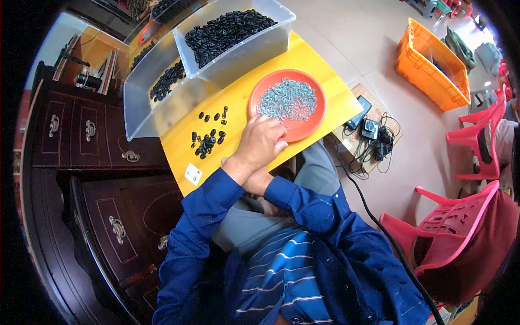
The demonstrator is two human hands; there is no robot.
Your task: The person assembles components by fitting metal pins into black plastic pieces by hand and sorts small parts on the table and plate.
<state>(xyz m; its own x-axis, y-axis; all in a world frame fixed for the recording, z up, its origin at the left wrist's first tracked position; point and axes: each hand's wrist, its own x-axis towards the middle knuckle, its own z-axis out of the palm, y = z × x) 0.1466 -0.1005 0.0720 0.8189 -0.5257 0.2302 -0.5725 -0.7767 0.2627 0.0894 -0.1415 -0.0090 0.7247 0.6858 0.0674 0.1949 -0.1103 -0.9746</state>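
My left hand (pixel 261 142) reaches over the near rim of a round orange-red bowl (pixel 320 111). Its fingers are bent and drawn together at the edge of a heap of small silvery screws (pixel 290 100); whatever is between the fingertips is hidden. Crossed beneath the left forearm is my right hand (pixel 257 181), of which mostly the wrist shows; its fingers are out of sight. Left of the hands, loose small black oval parts (pixel 207 145) lie in a cluster on the yellow tabletop (pixel 179 157), with several more spread just beyond.
Clear plastic bins (pixel 238 57) holding black parts stand along the table's far side. A white label (pixel 193 174) lies at the near left edge. Dark drawers (pixel 116 227) flank the table. To the right are cables with a black adapter (pixel 370 129), an orange crate (pixel 433 67) and pink chairs (pixel 447 216).
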